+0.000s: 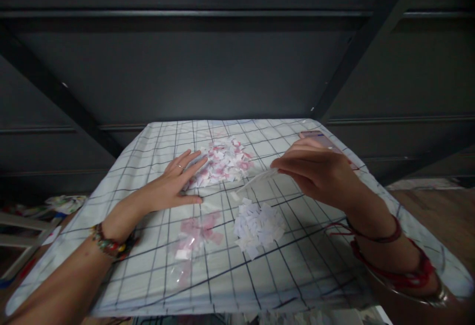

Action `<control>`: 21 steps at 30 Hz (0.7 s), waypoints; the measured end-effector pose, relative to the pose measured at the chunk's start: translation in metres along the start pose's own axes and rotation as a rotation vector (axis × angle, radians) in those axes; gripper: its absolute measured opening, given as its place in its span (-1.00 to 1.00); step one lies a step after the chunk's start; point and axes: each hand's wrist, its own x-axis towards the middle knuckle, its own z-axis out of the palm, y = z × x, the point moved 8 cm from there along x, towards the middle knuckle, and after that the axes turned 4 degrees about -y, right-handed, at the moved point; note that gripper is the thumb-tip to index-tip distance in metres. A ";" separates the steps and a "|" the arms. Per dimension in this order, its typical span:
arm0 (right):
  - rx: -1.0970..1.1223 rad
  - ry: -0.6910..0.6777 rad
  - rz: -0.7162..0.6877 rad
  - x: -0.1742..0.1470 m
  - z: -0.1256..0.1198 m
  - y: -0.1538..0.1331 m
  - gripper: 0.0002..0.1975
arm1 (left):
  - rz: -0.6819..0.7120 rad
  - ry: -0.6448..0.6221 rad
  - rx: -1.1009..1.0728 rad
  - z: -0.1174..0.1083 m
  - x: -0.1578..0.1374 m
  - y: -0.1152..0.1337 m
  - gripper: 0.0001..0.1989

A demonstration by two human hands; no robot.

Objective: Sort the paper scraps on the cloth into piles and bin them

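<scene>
My left hand (pixel 178 181) lies with fingers spread at the left edge of a pile of pink and white paper scraps (pixel 228 159). My right hand (pixel 319 171) pinches a pair of thin pale tweezers (pixel 258 179), blurred, pointing left and down. A small white scrap (pixel 235 196) shows at their tip, and I cannot tell whether it is gripped. Just below that tip sits a pile of white paper scraps (pixel 260 228). Nearer me on the left are pink translucent pieces (pixel 200 231), with a shiny clear one among them.
A checked white cloth (pixel 156 270) covers the table. At the right back a flat pinkish phone-like object (pixel 322 139) lies partly behind my right hand. A dark panelled wall (pixel 208 72) rises at the far edge. A pale frame (pixel 25 236) stands at lower left.
</scene>
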 end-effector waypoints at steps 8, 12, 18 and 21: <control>-0.087 -0.013 -0.021 0.000 0.004 -0.001 -0.77 | 0.007 0.001 -0.021 -0.002 0.000 0.002 -0.12; -0.124 0.039 -0.019 -0.001 -0.004 -0.001 -0.78 | -0.005 -0.010 -0.027 -0.001 0.000 0.001 -0.13; -0.088 -0.009 -0.043 0.000 -0.001 -0.006 -0.77 | 0.012 -0.005 -0.018 -0.001 -0.001 0.002 -0.14; -0.032 0.014 -0.041 0.001 -0.002 -0.010 -0.76 | 0.019 -0.003 -0.012 -0.001 0.000 0.002 -0.13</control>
